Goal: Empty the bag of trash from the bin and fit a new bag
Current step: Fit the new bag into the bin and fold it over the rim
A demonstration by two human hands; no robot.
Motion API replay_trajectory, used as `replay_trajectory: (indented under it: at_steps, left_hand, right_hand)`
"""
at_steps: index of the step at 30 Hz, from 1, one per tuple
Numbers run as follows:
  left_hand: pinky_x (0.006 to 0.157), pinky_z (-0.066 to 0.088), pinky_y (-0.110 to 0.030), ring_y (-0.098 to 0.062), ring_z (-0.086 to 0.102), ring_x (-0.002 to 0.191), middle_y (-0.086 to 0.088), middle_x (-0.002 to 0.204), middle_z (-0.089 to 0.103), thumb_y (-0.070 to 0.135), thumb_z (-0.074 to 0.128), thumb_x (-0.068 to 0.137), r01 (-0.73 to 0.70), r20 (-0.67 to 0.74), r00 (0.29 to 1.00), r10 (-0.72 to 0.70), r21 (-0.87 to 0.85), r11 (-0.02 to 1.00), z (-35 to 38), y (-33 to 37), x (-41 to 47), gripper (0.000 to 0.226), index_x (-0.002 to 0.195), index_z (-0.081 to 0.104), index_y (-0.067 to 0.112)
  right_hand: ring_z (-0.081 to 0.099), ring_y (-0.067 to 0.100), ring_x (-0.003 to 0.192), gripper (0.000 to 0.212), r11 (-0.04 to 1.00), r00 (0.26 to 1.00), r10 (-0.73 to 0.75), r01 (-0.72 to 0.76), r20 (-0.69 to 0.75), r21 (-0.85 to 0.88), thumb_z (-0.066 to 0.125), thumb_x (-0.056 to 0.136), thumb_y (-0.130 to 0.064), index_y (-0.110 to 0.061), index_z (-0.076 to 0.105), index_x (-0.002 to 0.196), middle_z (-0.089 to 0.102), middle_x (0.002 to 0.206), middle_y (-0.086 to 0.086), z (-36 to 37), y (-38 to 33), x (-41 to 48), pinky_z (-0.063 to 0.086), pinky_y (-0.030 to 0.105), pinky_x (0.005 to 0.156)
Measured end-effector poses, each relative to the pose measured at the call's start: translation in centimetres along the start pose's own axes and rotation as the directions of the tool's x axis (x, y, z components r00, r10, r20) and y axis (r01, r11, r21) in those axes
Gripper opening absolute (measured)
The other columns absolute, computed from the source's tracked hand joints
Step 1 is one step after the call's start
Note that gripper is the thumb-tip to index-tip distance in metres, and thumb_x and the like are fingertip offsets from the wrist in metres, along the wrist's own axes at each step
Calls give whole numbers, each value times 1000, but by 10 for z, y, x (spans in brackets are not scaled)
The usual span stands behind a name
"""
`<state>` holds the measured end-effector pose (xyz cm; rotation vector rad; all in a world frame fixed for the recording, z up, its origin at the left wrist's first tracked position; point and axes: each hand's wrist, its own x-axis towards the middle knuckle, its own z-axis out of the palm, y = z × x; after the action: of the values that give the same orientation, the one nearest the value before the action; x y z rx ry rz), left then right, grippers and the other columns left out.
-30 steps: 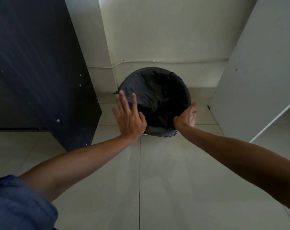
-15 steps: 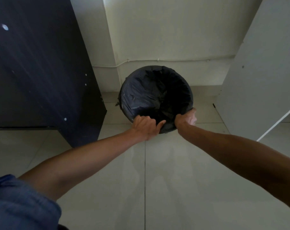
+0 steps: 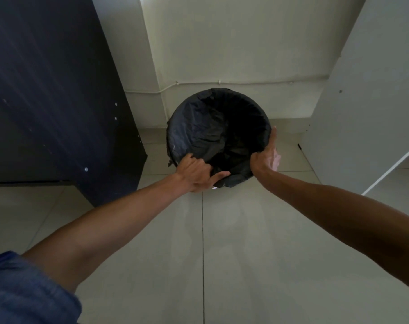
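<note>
Pale tiled floor (image 3: 245,253) takes up most of what you see from here, with the person reaching forward over it. On the person's left there's a big dark cabinet (image 3: 46,101), and on the right a white cupboard panel (image 3: 374,101). An off-white wall (image 3: 234,43) closes off the gap between them.

The bin (image 3: 171,141) sits on the floor in that gap, right up near the wall. It's round, standing upright, with its mouth open. The black bag (image 3: 206,132) is in it, folded over the rim all the way round and crumpled down inside. Too dark in there to say what's in it, honestly.

The left hand (image 3: 194,171) is at the near edge of the rim. Its fingers are curled over the edge and bunching up the plastic, with the thumb stuck out along the rim. The right hand (image 3: 265,157) is at the right side of the rim, fingers laid fairly straight along the outside. I can't tell if it's actually pinching the bag or just pressing on it.

A thin cable (image 3: 245,83) runs along the wall just above the bin.
</note>
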<state>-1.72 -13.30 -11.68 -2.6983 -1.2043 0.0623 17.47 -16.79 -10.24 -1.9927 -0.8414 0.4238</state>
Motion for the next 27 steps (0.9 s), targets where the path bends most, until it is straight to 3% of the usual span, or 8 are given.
replay_trajectory:
  at_steps: [2,5,10,12,15,17,21,27]
  left_hand:
    - [101,37,-47,-26,67,83,-8,67,64,80,-3,84,63,16,998,-62,-24,998,-3,5,3,86,52,50,20]
    - [104,34,-48,-28,66,90,-11,82,70,80,0,86,88,48,995,-85,-46,995,-2,13,7,90,63,62,19]
    - [118,-6,-57,-22,7,152,-8,162,22,79,-2,85,71,155,986,-69,-10,997,-12,3,17,93,138,55,28]
    - [118,-8,-55,-22,17,150,-12,151,44,79,-4,86,122,204,971,-126,30,992,-19,-5,19,102,121,68,16]
    - [119,0,-54,-25,61,113,-10,82,69,77,-3,88,192,177,966,-190,6,981,-21,-3,17,97,62,64,13]
    - [118,0,-57,-25,63,106,-9,76,66,77,-5,86,204,199,960,-196,-19,979,-20,1,13,98,63,66,13]
    - [116,-9,-60,-23,34,142,-9,139,56,82,-14,78,132,254,957,-142,56,990,-14,-8,15,113,112,74,19]
    - [119,-2,-57,-22,65,92,-4,65,64,78,-7,85,73,280,954,-103,115,991,-39,-20,11,102,63,68,12]
  right_hand:
    - [58,38,106,93,999,999,-35,35,-4,-42,48,83,-1,-40,4,155,57,120,19,1,1,-6,49,45,89]
    - [57,36,103,97,995,999,-33,36,39,-88,52,84,-2,-41,-2,154,51,124,20,13,8,-22,47,42,80]
    - [58,36,102,95,999,997,-16,18,70,-27,46,85,1,-45,-3,153,54,122,19,9,11,-10,54,46,84]
    - [59,37,104,90,1000,998,-3,3,59,-5,46,87,-4,-44,1,154,56,120,18,7,12,-4,53,50,88]
    - [57,39,113,85,999,997,-33,33,76,3,57,94,-24,-41,-1,154,57,126,19,10,12,-6,50,46,94]
    - [57,38,115,88,998,990,-68,68,127,8,58,95,-26,-41,-6,154,56,132,18,11,14,-10,49,41,89]
    - [59,37,110,81,994,976,-107,111,188,-14,48,99,-16,-41,-5,154,53,138,16,3,17,-3,44,32,80]
    - [56,38,117,80,998,980,-63,63,187,6,50,98,-15,-41,0,155,51,141,16,-8,15,5,42,31,85]
